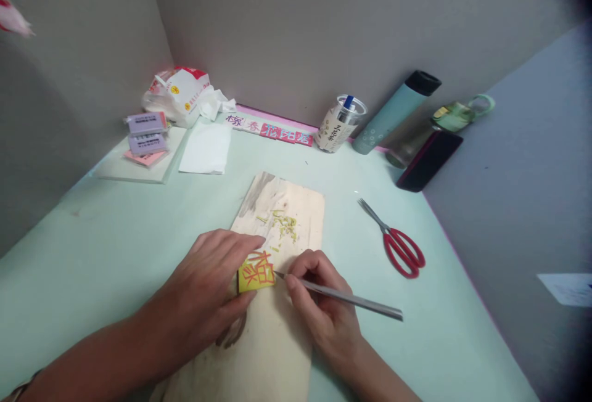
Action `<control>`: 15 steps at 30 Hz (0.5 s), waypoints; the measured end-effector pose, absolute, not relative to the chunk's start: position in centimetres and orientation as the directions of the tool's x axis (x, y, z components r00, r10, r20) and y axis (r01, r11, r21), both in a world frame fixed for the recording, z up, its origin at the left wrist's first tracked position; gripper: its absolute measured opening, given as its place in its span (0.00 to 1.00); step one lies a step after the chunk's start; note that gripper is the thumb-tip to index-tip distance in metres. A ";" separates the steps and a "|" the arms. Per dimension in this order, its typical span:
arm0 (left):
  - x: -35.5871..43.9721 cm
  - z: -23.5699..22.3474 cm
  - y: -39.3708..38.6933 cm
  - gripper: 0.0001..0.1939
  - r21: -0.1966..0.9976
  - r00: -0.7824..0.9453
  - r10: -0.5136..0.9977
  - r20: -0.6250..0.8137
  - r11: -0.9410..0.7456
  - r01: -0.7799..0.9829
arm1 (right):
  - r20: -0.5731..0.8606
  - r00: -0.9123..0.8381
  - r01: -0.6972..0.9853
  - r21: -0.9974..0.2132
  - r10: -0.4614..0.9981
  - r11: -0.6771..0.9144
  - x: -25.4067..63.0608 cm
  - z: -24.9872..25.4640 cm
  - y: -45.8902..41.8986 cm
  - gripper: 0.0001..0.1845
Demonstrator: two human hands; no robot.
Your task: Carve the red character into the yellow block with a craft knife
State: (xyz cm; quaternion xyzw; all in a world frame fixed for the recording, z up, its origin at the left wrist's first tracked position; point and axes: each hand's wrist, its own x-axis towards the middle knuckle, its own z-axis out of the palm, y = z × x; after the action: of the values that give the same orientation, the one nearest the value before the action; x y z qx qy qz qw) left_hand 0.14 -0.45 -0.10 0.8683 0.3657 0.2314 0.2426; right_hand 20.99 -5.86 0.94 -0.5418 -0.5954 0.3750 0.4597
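"On the board, what is the position of the block?"

"Yellow face up, red character showing. My left hand grips it, fingers at the far side, thumb at the near edge."

"State the condition of the right hand."

"My right hand is closed on a slim metal tool, held like a pen. The tip is at the block's right edge (whether it touches, I cannot tell)."

"List adjacent items."

"Yellow shavings lie on the board, beyond the block. Red-handled scissors lie to the right, on the table, points directed away from me."

"And at the rear?"

"A row of tiles with characters. Right of it stand a cup and a flask. Left of it, nearer me, lies a white napkin."
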 end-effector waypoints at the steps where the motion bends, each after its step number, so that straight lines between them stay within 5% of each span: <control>1: 0.1 -0.1 -0.5 0.25 0.592 0.627 0.747 0.221 -0.613 0.523 | 0.141 0.006 0.307 -0.942 0.990 0.133 21.0 0.9 -5.8 0.08; 15: 0.2 -0.1 -0.4 0.24 0.572 0.631 0.744 0.218 -0.621 0.536 | 0.077 -0.055 0.420 -0.903 0.995 0.093 20.9 1.3 -5.9 0.08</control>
State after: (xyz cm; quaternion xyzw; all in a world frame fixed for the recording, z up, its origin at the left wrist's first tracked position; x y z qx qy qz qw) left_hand 0.15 -0.36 -0.07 0.8723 0.3670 0.2230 0.2338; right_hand 20.93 -5.92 1.27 -0.5644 -0.6268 0.3672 0.3920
